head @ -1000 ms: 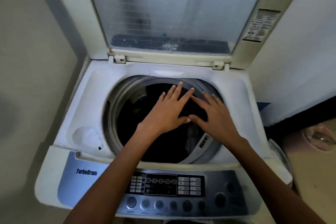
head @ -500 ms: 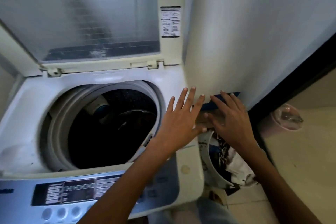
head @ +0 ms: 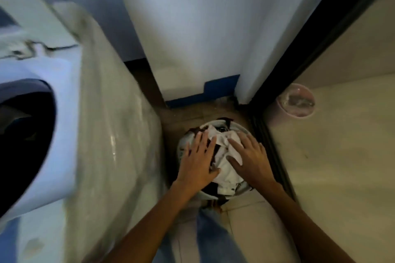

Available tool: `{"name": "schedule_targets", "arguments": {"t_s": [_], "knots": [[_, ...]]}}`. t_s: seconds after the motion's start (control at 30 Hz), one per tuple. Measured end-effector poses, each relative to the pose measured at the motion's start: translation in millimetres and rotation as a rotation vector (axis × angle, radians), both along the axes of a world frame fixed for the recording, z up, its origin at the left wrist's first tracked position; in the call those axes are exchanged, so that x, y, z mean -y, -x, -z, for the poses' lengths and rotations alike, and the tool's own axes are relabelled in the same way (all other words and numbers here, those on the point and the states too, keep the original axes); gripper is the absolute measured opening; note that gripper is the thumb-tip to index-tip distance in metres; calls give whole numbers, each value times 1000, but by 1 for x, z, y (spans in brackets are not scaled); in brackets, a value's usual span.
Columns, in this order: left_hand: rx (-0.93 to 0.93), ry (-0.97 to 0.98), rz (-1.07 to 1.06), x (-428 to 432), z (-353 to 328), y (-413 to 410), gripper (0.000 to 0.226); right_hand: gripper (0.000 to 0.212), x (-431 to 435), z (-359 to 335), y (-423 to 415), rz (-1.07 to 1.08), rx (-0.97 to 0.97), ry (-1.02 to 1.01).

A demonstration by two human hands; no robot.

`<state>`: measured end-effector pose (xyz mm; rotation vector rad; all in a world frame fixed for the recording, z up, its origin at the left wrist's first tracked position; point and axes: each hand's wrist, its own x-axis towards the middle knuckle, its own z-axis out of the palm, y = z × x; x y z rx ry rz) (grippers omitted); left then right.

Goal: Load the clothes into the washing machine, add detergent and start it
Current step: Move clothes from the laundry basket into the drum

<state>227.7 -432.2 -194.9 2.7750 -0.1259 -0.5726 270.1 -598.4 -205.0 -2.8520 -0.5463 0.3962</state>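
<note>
A round white laundry basket (head: 239,127) stands on the floor right of the washing machine (head: 102,126), filled with white and dark clothes (head: 224,168). My left hand (head: 197,161) lies flat on the left of the pile, fingers spread. On the right of the pile, my right hand (head: 249,158) rests with fingers spread on a white garment. Neither hand has closed on any cloth. The machine's dark drum opening (head: 23,134) shows at the far left, blurred.
A white wall panel (head: 192,28) with a blue base strip rises behind the basket. A dark sliding-door frame (head: 271,156) runs along the basket's right side. Beyond it a pink tub (head: 296,102) sits on pale floor. My jeans leg (head: 209,230) is below.
My view swung right and down from the drum to the basket. Both hands left the drum opening, passed over the machine's right edge and came down onto the clothes.
</note>
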Motion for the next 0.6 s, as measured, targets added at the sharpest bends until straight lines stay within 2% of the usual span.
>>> {"name": "schedule_targets", "arguments": {"t_s": [0.13,0.27,0.37,0.47,0.6], "knots": [[-38,-6,53,28,77,-16,86,51,36,71,-12,51,-80,4],[-72,-41,167,47,152,-16,108,58,63,142,-17,142,-178,-16],[-63,-122,250,52,199,-19,127,73,75,186,-19,170,-295,-17],[-89,-206,340,55,234,-38,142,98,82,220,-18,146,-399,-17],[-70,-283,466,68,257,-78,124,129,79,256,-11,228,-497,-158]]}}
